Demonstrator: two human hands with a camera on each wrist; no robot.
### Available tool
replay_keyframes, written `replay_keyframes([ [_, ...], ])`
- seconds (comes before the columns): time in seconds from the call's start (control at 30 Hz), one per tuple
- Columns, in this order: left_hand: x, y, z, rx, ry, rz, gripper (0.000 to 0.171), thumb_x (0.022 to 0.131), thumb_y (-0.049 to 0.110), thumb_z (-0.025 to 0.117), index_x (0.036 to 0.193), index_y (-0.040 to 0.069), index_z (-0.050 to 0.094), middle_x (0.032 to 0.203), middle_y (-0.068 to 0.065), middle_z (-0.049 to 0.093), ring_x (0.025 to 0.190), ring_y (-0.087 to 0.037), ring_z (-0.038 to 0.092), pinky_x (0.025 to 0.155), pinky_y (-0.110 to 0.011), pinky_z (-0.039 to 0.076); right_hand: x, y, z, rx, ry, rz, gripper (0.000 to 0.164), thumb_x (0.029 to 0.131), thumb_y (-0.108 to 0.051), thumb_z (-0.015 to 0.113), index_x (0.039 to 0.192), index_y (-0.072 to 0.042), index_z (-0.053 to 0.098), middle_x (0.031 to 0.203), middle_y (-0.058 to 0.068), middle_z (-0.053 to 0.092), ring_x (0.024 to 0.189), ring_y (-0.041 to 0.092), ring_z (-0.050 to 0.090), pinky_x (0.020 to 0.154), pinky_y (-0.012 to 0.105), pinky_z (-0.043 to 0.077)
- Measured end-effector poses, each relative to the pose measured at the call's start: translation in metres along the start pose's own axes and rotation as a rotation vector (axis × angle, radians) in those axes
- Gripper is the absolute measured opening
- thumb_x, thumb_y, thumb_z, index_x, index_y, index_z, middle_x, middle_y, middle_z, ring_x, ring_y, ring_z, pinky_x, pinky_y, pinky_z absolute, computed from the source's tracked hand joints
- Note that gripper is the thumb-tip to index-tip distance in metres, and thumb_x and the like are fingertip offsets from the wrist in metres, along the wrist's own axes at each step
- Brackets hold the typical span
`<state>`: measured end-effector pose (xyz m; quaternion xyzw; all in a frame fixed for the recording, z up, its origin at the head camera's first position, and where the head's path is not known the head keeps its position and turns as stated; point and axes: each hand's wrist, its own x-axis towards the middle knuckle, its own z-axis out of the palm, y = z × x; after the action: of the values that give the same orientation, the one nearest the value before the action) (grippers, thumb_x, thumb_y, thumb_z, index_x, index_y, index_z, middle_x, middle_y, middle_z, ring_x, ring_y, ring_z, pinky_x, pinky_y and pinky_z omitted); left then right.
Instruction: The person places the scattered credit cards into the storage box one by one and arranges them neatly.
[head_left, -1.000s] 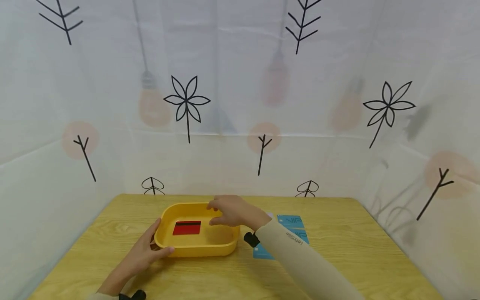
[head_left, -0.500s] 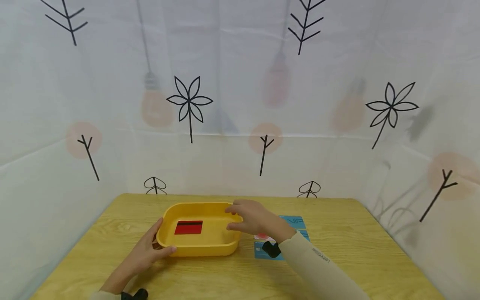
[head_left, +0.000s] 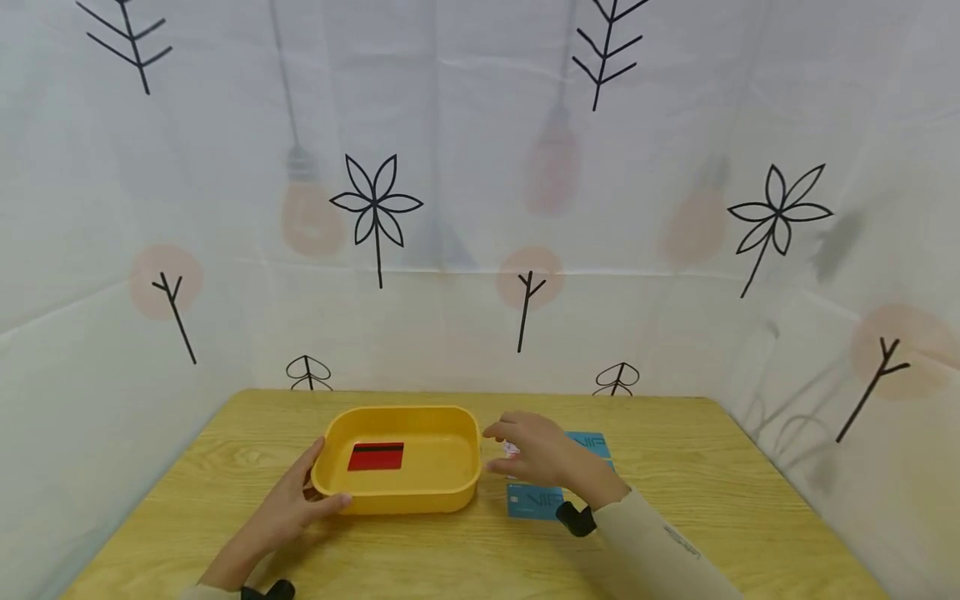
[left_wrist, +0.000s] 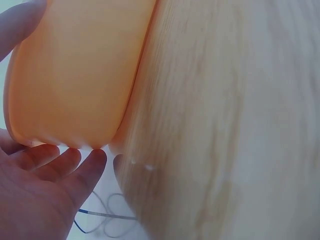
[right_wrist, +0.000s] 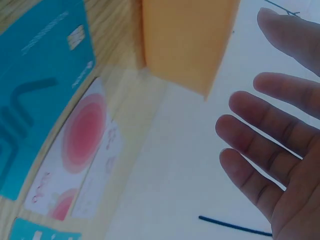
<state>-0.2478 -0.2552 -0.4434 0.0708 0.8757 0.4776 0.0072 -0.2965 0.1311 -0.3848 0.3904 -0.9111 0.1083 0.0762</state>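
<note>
A yellow tray with rounded corners sits on the table, and a red card with a dark stripe lies flat inside it. My left hand holds the tray's left end, thumb at the front wall and fingertips against the end wall. Just right of the tray hovers my right hand, fingers spread and holding nothing. Beneath and beside it lie blue chip cards and white cards with pink pictures; the hand partly hides them in the head view.
The wood-grain table extends around the tray and cards. A white cloth printed with black plant drawings encloses the back and sides. Black straps are on both wrists.
My right hand has moved from over the tray rightward, out past its right rim towards the cards. The left hand, tray and red card have stayed put.
</note>
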Motion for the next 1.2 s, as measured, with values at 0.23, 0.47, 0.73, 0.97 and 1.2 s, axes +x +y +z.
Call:
replay_keyframes([
  [0.23,0.0,-0.001,-0.001,-0.015,-0.009,0.003,0.105,0.083,0.037,0.075,0.153,0.001,0.005,0.156,-0.024,0.013,0.135,-0.041,0.032,0.101,-0.042,0.04,-0.018,0.012,0.005,0.038,-0.003,0.056,0.045,0.091,-0.046,0.061,0.124,-0.016,0.062,0.112,-0.001,0.061,0.098,0.015,0.056,0.085,0.036,0.049],
  [0.47,-0.001,-0.002,-0.001,-0.028,-0.013,0.023,0.104,0.083,0.034,0.075,0.152,0.0,0.004,0.155,-0.027,0.013,0.133,-0.042,0.035,0.099,-0.041,0.043,-0.03,0.022,0.01,0.091,-0.029,0.077,0.043,0.091,-0.042,0.063,0.123,-0.012,0.063,0.116,0.0,0.061,0.102,0.019,0.057,0.088,0.041,0.049],
  [0.73,0.0,0.001,-0.002,-0.03,-0.02,0.026,0.104,0.084,0.032,0.075,0.152,0.0,0.004,0.155,-0.027,0.012,0.134,-0.042,0.034,0.098,-0.041,0.043,-0.042,0.029,0.014,0.124,-0.07,0.129,0.042,0.09,-0.043,0.064,0.119,-0.013,0.066,0.107,-0.002,0.061,0.091,0.017,0.056,0.082,0.037,0.048],
  [0.97,-0.002,0.001,0.0,-0.014,-0.015,0.025,0.104,0.084,0.033,0.075,0.152,0.0,0.004,0.154,-0.028,0.013,0.133,-0.042,0.036,0.098,-0.04,0.044,-0.052,0.035,0.019,0.108,-0.112,0.196,0.056,0.084,-0.05,0.068,0.127,-0.014,0.062,0.111,-0.003,0.061,0.098,0.016,0.057,0.083,0.04,0.049],
  [1.2,-0.003,0.003,0.0,0.0,-0.011,0.024,0.103,0.084,0.034,0.074,0.152,0.0,0.005,0.154,-0.027,0.015,0.131,-0.041,0.038,0.098,-0.04,0.044,-0.059,0.034,0.023,0.128,-0.159,0.239,0.068,0.077,-0.06,0.069,0.127,-0.015,0.06,0.112,-0.005,0.059,0.101,0.015,0.055,0.088,0.042,0.048],
])
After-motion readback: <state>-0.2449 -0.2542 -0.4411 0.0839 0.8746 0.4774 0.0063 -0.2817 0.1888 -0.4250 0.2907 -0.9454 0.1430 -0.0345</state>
